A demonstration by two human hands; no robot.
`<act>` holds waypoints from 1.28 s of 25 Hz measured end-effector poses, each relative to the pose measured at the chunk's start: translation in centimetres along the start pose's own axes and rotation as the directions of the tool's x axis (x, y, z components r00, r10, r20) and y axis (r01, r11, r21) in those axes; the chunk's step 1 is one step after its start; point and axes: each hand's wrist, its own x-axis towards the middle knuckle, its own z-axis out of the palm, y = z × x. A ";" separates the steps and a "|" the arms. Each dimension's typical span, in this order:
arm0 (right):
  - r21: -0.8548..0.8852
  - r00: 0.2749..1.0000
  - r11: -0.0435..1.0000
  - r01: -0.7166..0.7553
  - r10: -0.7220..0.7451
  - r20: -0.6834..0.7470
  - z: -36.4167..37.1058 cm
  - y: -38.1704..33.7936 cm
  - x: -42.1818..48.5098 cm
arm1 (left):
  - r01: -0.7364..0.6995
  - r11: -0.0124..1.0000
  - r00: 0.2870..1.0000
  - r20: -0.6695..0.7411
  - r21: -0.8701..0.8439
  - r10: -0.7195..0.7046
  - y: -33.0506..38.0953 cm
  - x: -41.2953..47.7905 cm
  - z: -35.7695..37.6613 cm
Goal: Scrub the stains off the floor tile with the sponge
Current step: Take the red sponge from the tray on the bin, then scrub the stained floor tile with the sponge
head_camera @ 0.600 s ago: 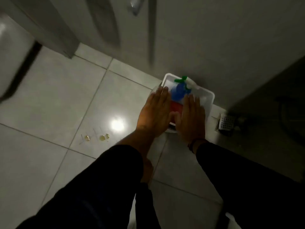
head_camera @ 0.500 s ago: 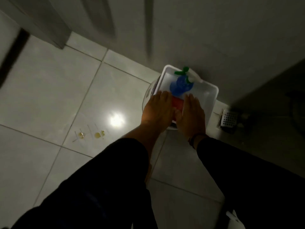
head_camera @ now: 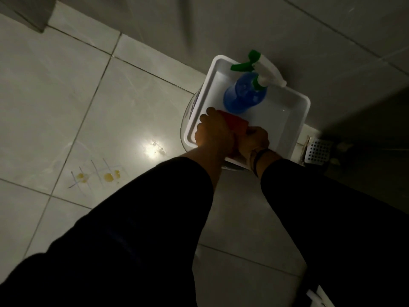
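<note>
A red sponge (head_camera: 237,122) lies in the near part of a white plastic tray (head_camera: 297,120) on the floor by the wall. My left hand (head_camera: 213,132) curls over the sponge's left side. My right hand (head_camera: 254,141) closes on its near right end, a dark band on the wrist. Both hands hide most of the sponge. Yellow stains (head_camera: 109,177) with thin pen lines across them mark the pale floor tile (head_camera: 124,111), to the left of my left forearm. A second yellow blot (head_camera: 81,176) sits further left.
A blue spray bottle (head_camera: 243,96) with a white and green trigger head stands at the far end of the tray. A metal floor drain grate (head_camera: 318,150) sits right of the tray. The grey wall (head_camera: 265,25) runs behind it. A light glare (head_camera: 152,148) shines on the tile.
My hands lay flat with straight fingers over the tray; now both have curled around the red sponge. The view has tipped further down toward the tray.
</note>
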 end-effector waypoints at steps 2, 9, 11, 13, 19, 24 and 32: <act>0.041 1.000 0.999 0.014 -0.014 -0.004 -0.6 0.1 -0.1 | -0.003 0.992 1.000 0.004 -0.127 0.004 0.1 -0.4 -0.2; 0.287 0.987 0.946 0.151 -0.161 0.013 -2.8 -1.8 -8.7 | 0.005 0.691 0.998 0.051 -0.723 0.046 -5.0 -7.8 -4.5; 0.308 0.970 0.937 0.168 -0.212 0.116 -2.0 -2.7 -12.0 | 0.035 0.574 0.995 0.084 -0.818 0.059 -9.0 -9.8 -6.4; 0.331 0.914 0.934 0.135 -0.246 0.322 0.3 -3.2 -15.5 | 0.043 0.514 0.995 0.083 -0.857 0.056 -14.0 -11.3 -8.4; 0.054 0.539 0.991 -0.124 0.022 0.842 11.3 -1.8 -22.4 | 0.057 0.445 0.998 0.059 -0.894 -0.009 -30.0 -14.5 -10.7; -0.157 0.606 0.983 -0.090 0.179 0.775 23.6 1.4 -23.9 | 0.151 0.553 0.957 -0.019 -0.820 -0.290 -43.4 -13.2 -6.5; -0.226 0.603 0.653 0.723 -0.438 0.667 43.2 0.8 -16.2 | 0.309 0.945 0.838 -0.439 -0.110 -0.325 -61.4 -2.9 3.8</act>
